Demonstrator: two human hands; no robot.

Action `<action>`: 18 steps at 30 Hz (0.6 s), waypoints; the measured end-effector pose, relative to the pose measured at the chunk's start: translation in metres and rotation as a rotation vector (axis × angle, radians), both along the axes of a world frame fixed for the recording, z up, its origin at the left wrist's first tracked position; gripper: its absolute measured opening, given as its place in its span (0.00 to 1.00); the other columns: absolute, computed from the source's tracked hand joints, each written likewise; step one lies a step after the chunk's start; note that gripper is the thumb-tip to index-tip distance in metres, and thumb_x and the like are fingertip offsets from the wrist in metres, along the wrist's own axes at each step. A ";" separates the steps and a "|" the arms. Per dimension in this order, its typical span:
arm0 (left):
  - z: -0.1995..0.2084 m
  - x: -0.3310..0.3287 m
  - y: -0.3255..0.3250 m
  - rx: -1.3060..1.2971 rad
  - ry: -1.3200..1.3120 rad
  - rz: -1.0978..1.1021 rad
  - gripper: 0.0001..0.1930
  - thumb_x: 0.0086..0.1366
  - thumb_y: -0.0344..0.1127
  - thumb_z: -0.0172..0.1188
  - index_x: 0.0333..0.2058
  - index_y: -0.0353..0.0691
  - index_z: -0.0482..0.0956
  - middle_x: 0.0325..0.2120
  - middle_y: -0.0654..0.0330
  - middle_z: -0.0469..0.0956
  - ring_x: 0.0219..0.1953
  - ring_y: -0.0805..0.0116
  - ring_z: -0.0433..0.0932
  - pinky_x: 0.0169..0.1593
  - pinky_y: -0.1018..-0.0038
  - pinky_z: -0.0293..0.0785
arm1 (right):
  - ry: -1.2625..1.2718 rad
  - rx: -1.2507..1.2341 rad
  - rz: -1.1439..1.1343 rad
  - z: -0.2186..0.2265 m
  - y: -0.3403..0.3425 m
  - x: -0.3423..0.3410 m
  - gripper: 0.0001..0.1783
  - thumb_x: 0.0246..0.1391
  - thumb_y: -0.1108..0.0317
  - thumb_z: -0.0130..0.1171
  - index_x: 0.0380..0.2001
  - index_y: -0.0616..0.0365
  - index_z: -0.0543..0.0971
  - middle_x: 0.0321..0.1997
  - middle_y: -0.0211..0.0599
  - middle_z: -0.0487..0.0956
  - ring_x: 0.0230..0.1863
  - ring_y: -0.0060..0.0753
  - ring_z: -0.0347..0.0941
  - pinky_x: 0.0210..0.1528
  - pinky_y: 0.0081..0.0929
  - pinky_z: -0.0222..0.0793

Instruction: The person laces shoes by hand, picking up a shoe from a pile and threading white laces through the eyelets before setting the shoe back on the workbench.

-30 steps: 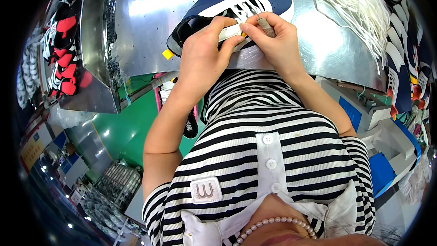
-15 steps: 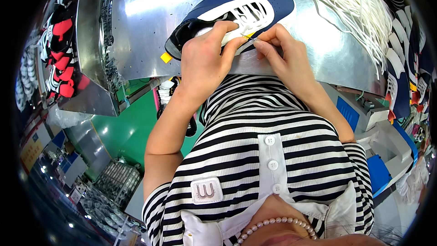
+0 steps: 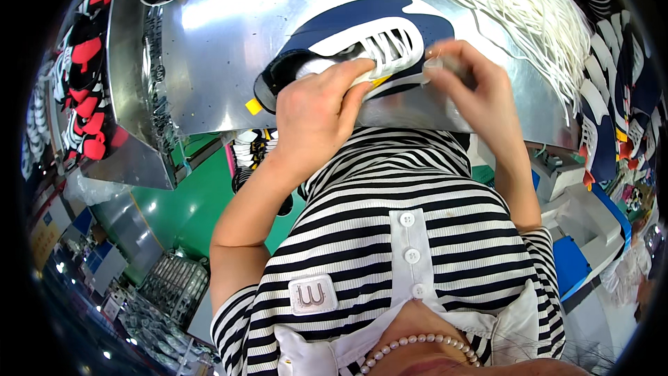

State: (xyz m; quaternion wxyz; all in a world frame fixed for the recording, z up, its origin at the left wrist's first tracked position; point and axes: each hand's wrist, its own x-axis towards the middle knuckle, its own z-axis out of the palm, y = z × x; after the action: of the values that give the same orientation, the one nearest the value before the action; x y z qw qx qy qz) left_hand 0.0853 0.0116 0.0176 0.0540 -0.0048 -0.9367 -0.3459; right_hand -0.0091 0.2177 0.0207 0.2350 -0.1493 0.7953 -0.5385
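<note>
From the head camera, a shiny sheet-metal bench (image 3: 229, 49) fills the upper middle of the view, its surface bright with glare and its front edge bending with the lens. On it lies a navy and white shoe upper (image 3: 362, 42) with white lacing through its eyelets and a small yellow tag at its heel end. The left hand (image 3: 313, 115) rests on the near side of the shoe upper, fingers curled down onto its white edge and gripping it. The right hand (image 3: 473, 90) is just beside the toe end of the shoe upper, fingers pinched together around something small and pale; what it is cannot be made out.

A thick bundle of white laces (image 3: 515, 0) lies across the far right of the bench, well apart from the left hand. To the right, beyond the bench, stand rows of navy and white uppers (image 3: 619, 90). On the left, a rack of red and black shoe parts (image 3: 83, 90) runs along the bench's side. Below the bench edge the floor (image 3: 188, 202) is green, with grey bins and blue boxes further off. The person's striped shirt (image 3: 390, 251) fills the lower middle.
</note>
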 end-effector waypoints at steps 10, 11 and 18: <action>0.025 -0.005 -0.017 -0.098 -0.385 -0.066 0.14 0.64 0.42 0.63 0.37 0.36 0.82 0.22 0.49 0.78 0.21 0.55 0.77 0.28 0.68 0.71 | 0.245 -0.031 -0.069 -0.042 -0.034 -0.037 0.14 0.56 0.57 0.60 0.36 0.57 0.81 0.24 0.41 0.80 0.23 0.39 0.76 0.29 0.32 0.68; 0.022 -0.005 -0.017 -0.051 -0.350 -0.044 0.14 0.64 0.43 0.62 0.38 0.36 0.82 0.22 0.49 0.78 0.21 0.56 0.76 0.28 0.69 0.71 | 0.267 0.016 -0.003 -0.038 -0.035 -0.037 0.13 0.56 0.58 0.60 0.36 0.56 0.81 0.24 0.42 0.80 0.24 0.40 0.76 0.30 0.33 0.69; 0.014 -0.007 -0.007 -0.014 -0.294 0.004 0.20 0.65 0.47 0.61 0.43 0.34 0.81 0.29 0.49 0.81 0.30 0.55 0.82 0.37 0.69 0.75 | 0.568 0.262 0.321 -0.023 -0.046 -0.054 0.06 0.50 0.70 0.59 0.32 0.59 0.77 0.24 0.42 0.76 0.23 0.45 0.70 0.30 0.35 0.68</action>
State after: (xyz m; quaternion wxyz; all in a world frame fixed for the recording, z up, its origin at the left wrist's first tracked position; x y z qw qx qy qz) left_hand 0.0778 0.0042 0.0320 -0.0830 0.0472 -0.9369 -0.3364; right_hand -0.0632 0.1722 -0.0021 0.1033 -0.3851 0.8575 -0.3250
